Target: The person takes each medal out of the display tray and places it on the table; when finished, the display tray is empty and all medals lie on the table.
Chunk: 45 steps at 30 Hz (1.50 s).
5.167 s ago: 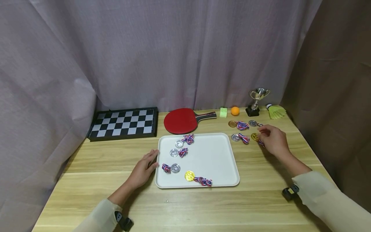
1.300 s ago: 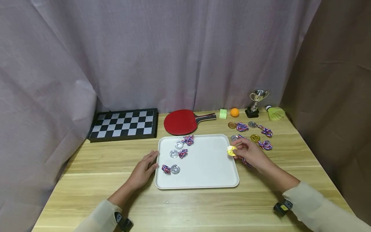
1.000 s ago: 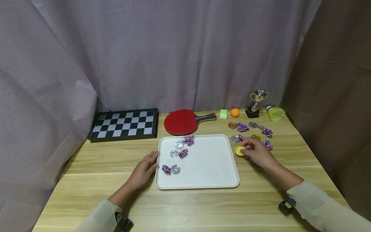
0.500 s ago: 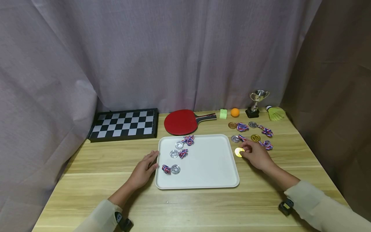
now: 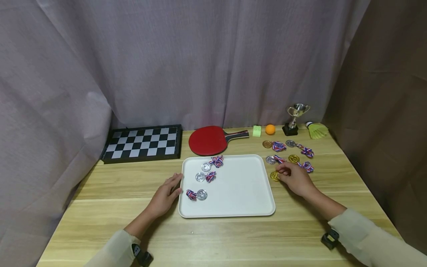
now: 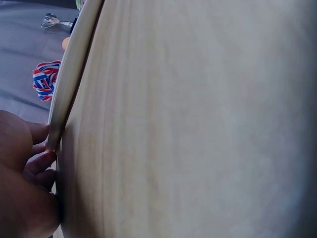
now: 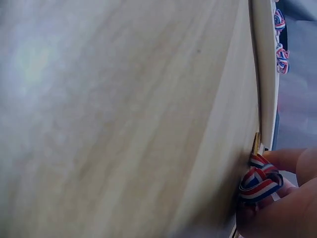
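My left hand point(image 5: 163, 196) rests at the left edge of the white tray point(image 5: 240, 193), its fingertips touching the rim; the left wrist view shows the fingers point(image 6: 42, 166) against that rim. On the tray lie three silver medals, one at the back point(image 5: 206, 167), one in the middle point(image 5: 200, 177) and one nearer the front point(image 5: 201, 194). Right of the tray, my right hand point(image 5: 295, 180) pinches a gold medal point(image 5: 274, 176) low at the table. Its striped ribbon point(image 7: 260, 186) bunches under the fingers in the right wrist view. Just behind are another gold medal point(image 5: 294, 158) and a silver one point(image 5: 271, 160).
Farther back lie a bronze medal point(image 5: 267, 144) and a silver medal point(image 5: 291, 143). Along the curtain stand or lie a chessboard point(image 5: 143, 144), a red table tennis bat point(image 5: 207, 141), a green block point(image 5: 257, 131), an orange ball point(image 5: 270, 129), a trophy point(image 5: 295, 118) and a shuttlecock point(image 5: 317, 130).
The gold medal from the tray's front has come over the right rim to the table, in my right hand. Over the last half second it has barely shifted. My left hand stays put.
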### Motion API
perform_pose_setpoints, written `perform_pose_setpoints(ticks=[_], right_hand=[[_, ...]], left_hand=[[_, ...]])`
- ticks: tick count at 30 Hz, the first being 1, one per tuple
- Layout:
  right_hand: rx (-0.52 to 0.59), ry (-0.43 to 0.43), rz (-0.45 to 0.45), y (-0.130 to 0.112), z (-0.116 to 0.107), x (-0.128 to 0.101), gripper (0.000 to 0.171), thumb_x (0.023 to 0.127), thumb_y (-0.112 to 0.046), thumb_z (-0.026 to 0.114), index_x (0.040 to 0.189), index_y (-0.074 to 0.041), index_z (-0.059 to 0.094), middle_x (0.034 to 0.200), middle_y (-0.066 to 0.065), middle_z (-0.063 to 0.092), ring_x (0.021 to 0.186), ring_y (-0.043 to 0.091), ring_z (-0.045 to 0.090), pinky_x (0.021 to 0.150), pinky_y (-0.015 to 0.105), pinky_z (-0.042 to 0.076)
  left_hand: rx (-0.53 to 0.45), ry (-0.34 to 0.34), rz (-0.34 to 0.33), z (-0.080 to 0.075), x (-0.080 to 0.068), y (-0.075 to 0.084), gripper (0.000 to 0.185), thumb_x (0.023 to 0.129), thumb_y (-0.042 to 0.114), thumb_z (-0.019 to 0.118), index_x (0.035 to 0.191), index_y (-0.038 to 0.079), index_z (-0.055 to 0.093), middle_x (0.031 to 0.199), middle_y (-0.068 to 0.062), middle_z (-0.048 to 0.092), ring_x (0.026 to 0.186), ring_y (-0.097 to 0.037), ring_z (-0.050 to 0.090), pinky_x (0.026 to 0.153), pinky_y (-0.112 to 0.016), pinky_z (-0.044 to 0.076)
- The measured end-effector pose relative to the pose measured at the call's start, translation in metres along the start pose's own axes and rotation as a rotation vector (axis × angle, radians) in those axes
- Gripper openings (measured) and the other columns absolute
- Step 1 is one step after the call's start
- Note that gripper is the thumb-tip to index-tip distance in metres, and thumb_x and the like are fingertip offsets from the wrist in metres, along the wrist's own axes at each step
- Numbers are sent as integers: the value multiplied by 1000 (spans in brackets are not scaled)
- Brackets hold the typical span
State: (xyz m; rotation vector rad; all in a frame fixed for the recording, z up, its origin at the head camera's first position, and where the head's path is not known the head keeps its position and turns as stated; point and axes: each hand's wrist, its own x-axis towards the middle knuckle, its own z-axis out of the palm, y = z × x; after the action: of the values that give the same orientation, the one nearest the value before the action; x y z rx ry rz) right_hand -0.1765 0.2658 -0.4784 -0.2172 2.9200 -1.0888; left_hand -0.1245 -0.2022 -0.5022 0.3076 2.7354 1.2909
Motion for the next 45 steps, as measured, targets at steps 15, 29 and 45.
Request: perform_pose_setpoints(ticks=[15, 29, 45], right_hand=[[-2, 41, -64, -21, -11, -8, 24, 93, -8, 74, 115, 2, 71, 105, 16, 73, 98, 34, 69, 86, 50, 58], [142, -88, -143, -72, 29, -11, 18, 92, -5, 74, 110, -3, 74, 100, 7, 69, 94, 21, 61, 78, 31, 56], [310, -332, -206, -120, 91, -12, 17, 93, -7, 74, 109, -4, 73, 92, -2, 69, 88, 13, 63, 77, 23, 56]], left_hand=[[8, 2, 1, -1, 0, 0, 54, 105, 11, 60, 156, 3, 43, 163, -19, 38, 155, -35, 27, 130, -50, 14], [6, 5, 16, 0, 0, -1, 54, 104, 10, 60, 155, 2, 44, 162, -20, 39, 154, -35, 27, 130, -51, 15], [7, 11, 34, 1, 0, -2, 54, 104, 10, 60, 155, 2, 44, 161, -20, 40, 154, -36, 27, 130, -51, 14]])
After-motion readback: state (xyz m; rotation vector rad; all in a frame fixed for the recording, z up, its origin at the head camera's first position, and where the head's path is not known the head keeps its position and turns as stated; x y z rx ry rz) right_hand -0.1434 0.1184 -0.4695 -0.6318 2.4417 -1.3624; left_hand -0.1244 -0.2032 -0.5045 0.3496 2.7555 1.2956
